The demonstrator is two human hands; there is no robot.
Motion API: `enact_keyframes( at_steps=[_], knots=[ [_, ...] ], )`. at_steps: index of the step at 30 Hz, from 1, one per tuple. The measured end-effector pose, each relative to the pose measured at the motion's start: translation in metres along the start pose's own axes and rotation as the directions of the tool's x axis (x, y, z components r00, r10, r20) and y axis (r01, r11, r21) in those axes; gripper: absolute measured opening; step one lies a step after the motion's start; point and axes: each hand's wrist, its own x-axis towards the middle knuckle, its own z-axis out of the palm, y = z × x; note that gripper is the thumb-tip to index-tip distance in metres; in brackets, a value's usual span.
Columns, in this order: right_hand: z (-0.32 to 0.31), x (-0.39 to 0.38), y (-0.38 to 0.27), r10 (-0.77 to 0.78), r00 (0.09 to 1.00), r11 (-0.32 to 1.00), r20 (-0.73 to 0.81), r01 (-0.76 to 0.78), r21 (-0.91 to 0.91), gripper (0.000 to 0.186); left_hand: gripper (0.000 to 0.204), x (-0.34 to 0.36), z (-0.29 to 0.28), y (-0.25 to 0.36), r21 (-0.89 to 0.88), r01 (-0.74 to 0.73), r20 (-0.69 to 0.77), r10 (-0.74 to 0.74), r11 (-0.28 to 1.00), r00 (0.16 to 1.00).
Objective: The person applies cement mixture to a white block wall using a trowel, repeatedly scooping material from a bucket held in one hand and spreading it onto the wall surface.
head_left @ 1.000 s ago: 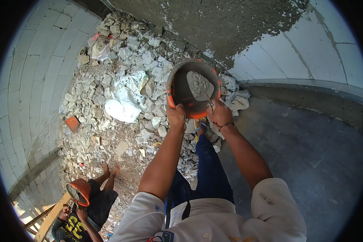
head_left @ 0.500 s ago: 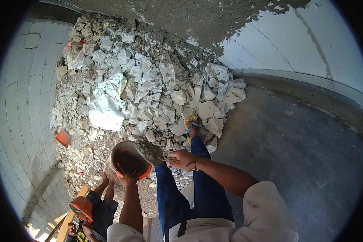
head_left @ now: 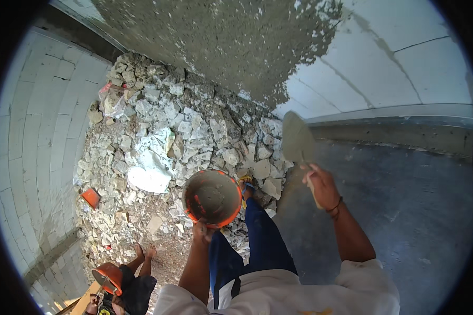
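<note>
My left hand (head_left: 202, 231) grips the near rim of an orange bucket (head_left: 227, 219) in front of my legs. Grey wet mortar (head_left: 213, 197) lies inside it and coats its inner wall. Out to the right, my right hand (head_left: 322, 188) is closed round the handle of a trowel (head_left: 297, 137). Its broad blade points away from me toward the wall and has a grey coating; whether mortar is heaped on it I cannot tell. The blade is well apart from the bucket.
A rubble heap (head_left: 226, 131) spreads under my sandalled foot (head_left: 247, 185). Beyond it stands a block wall (head_left: 352, 79), partly covered with grey plaster (head_left: 220, 47). Smooth floor (head_left: 362, 210) lies at right. At lower left, a co-worker (head_left: 129, 281) holds an orange bucket (head_left: 108, 278). A white sack (head_left: 150, 168) rests on the rubble.
The trowel has left the bucket and swung right and away from me, its blade now toward the wall. My left hand has brought the bucket right and tipped its mouth more into view.
</note>
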Motion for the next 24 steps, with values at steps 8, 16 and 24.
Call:
enact_keyframes(
  at_steps=[8,16,24],
  knots=[
    [0.129,-0.042,-0.043,-0.128,0.902,0.521,0.413,0.415,-0.746,0.040,0.076,-0.055,0.128,0.075,0.661,-0.303,0.112,0.309,0.686,0.944],
    [0.168,-0.013,-0.102,-0.062,0.926,0.467,0.371,0.356,-0.810,0.029,0.080,-0.092,0.184,0.138,0.810,-0.570,0.301,0.734,0.141,0.609],
    [0.156,-0.019,-0.132,-0.381,0.909,0.641,0.170,0.392,-0.660,0.037,0.077,-0.115,0.178,0.163,0.672,-0.632,0.344,0.594,0.385,0.727]
  ],
)
